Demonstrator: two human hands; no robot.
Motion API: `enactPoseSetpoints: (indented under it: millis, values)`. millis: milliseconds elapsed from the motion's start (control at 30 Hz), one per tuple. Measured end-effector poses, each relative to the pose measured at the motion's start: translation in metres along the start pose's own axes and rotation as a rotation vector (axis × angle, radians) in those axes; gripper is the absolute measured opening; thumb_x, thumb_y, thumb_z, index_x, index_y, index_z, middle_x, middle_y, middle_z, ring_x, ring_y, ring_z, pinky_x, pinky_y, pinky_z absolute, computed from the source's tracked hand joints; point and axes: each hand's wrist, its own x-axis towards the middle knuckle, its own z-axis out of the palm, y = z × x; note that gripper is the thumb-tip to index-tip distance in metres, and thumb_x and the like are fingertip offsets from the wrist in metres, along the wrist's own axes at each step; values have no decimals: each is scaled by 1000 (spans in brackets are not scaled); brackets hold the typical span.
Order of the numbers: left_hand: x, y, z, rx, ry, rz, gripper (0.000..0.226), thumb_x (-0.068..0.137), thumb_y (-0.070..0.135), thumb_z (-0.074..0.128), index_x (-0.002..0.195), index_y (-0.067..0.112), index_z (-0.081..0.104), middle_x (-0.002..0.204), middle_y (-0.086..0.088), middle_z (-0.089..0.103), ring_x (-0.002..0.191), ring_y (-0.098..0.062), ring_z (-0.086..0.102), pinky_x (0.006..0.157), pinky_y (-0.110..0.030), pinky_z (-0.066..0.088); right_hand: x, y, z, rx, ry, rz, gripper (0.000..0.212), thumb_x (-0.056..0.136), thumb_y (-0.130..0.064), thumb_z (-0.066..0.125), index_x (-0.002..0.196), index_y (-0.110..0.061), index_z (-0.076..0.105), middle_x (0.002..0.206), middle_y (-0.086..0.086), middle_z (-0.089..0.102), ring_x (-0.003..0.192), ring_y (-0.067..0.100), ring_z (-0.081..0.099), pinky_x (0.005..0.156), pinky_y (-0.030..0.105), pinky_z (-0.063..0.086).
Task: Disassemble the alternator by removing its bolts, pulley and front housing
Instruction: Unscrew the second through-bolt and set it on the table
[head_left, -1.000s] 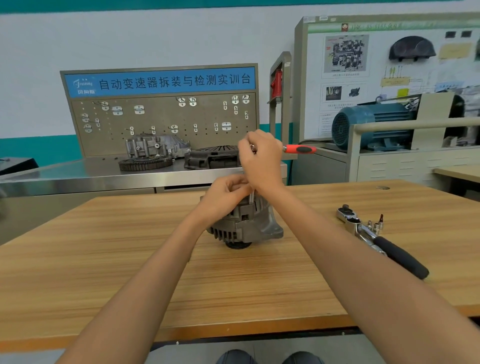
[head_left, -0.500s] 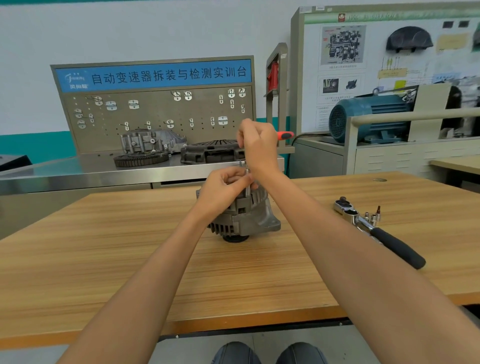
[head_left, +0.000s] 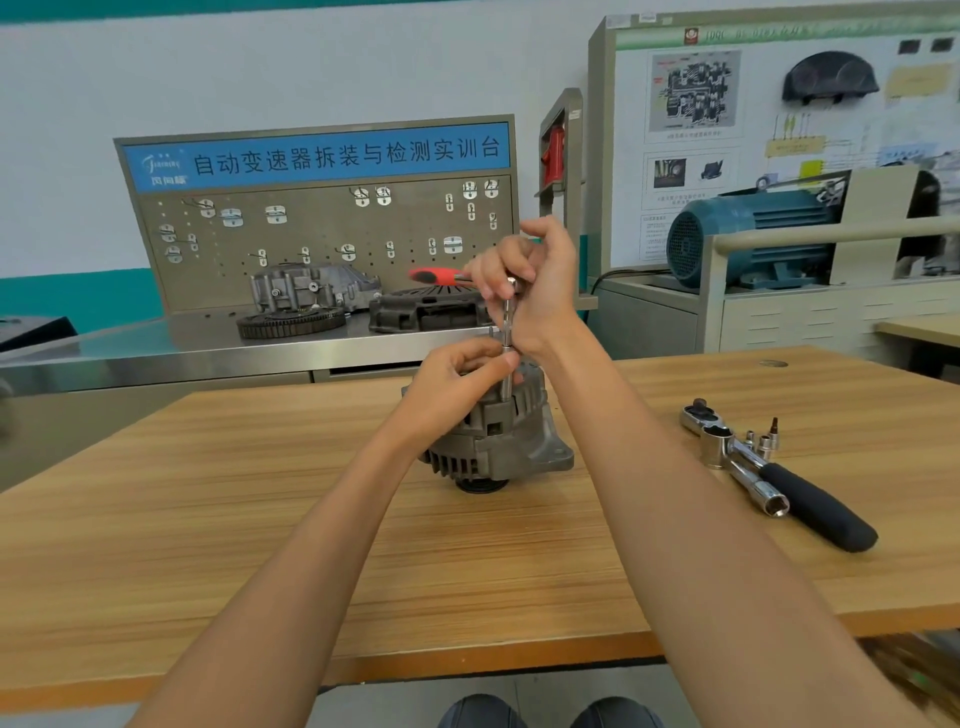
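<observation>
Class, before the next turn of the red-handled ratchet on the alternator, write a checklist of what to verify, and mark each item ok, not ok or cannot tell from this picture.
1. Alternator sits flat on the table, pulley side down: ok.
2. Right hand grips the head of the ratchet: ok.
3. Left hand pinches the extension to steady it: ok.
4. Extension stands close to upright over the housing: ok.
5. Socket fully seated on the bolt: cannot tell, the fingers hide it.
6. Spare ratchet and bits lie apart from the arms: ok.
</observation>
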Motion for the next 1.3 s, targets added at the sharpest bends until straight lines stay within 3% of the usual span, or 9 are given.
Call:
enactPoseSetpoints:
  millis: [167, 300, 467, 600, 767, 900, 1000, 1167, 1300]
  values:
    - [-2, 2, -4, -18, -52, 2, 20, 95, 15, 54, 92, 24, 72, 87, 12, 74, 90, -1, 67, 85, -14, 49, -3, 4, 11, -135, -5, -26, 58, 94, -16, 31, 36, -20, 37, 36, -3, 36, 43, 15, 37, 82, 32, 45]
    - [-2, 3, 1, 23, -8, 17, 21, 94, 13, 54, 88, 24, 70, 76, 15, 73, 80, 2, 66, 83, -14, 49, -7, 4, 14, -270, 238, -94, 50, 93, -11, 36, 44, -12, 38, 40, -1, 37, 45, 14, 37, 64, 25, 45]
    - [2, -4, 0, 139, 123, -50, 41, 84, -7, 49, 51, 15, 44, 46, 1, 44, 38, 0, 34, 44, -18, 27, -25, 30, 22, -1517, 529, -539, 18, 81, -18, 50, 66, -9, 55, 65, 0, 43, 67, 17, 38, 76, 32, 31]
    - [-1, 0, 1, 105, 96, -24, 41, 87, -6, 51, 55, 19, 49, 43, 12, 51, 43, 4, 43, 46, -13, 33, -22, 26, 26, -1221, 444, -545, 30, 82, -16, 48, 53, -15, 39, 55, -7, 34, 59, 13, 34, 76, 32, 31]
    - [-3, 4, 0, 31, -26, -17, 18, 96, 18, 53, 101, 21, 70, 94, 10, 74, 96, -2, 66, 89, -16, 48, -12, 1, 11, -208, 293, -95, 49, 92, -16, 36, 43, -13, 36, 43, 1, 37, 46, 14, 37, 65, 27, 43]
    - [-3, 5, -2, 7, -51, -50, 20, 96, 17, 52, 108, 21, 67, 102, 1, 73, 104, -8, 65, 96, -24, 46, -6, -6, 2, 117, 220, 11, 56, 93, -14, 31, 37, -15, 36, 38, 2, 38, 43, 15, 39, 60, 19, 53]
    - [-3, 6, -3, 2, -49, -40, 18, 94, 15, 54, 100, 25, 68, 91, 10, 74, 93, -1, 67, 82, -11, 48, -9, 0, 10, -225, 299, -44, 47, 93, -15, 35, 46, -12, 39, 43, -1, 40, 47, 13, 39, 66, 28, 46]
    - [-4, 3, -3, 78, 80, -60, 38, 88, -2, 54, 57, 19, 53, 43, 12, 52, 40, 2, 44, 46, -17, 33, -27, 26, 19, -1553, 496, -481, 19, 83, -21, 48, 70, -9, 56, 71, 0, 46, 73, 16, 41, 82, 33, 33]
    - [-2, 6, -2, 47, 42, -80, 24, 89, 3, 57, 71, 19, 63, 61, 6, 65, 58, -4, 61, 56, -17, 44, -22, 21, 20, -1120, 437, -438, 29, 84, -17, 46, 58, -5, 51, 62, 4, 46, 67, 20, 43, 81, 34, 34]
